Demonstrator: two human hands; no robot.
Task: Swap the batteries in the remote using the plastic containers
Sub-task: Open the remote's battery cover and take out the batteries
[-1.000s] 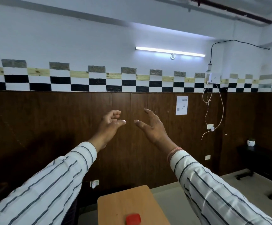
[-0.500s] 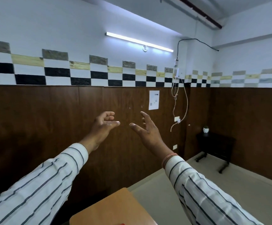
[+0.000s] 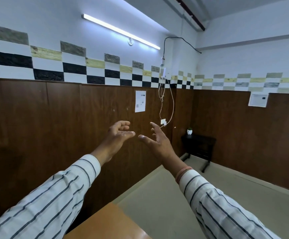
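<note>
My left hand (image 3: 115,139) and my right hand (image 3: 158,141) are stretched out in the air before me, palms facing each other a short gap apart. Both are open with fingers spread and hold nothing. They float in front of the brown wood-panelled wall, well above the table. No remote, batteries or plastic containers are in view. Striped shirt sleeves cover both forearms.
A corner of the light wooden table (image 3: 111,223) shows at the bottom edge. A small dark side table (image 3: 199,144) with a little white pot (image 3: 189,131) stands in the room's far corner. Cables (image 3: 168,107) hang down the wall. Grey floor lies to the right.
The view has swung right and up, so the red object on the table has left the frame and less table shows. Both hands stay raised and open, nearly unchanged in pose.
</note>
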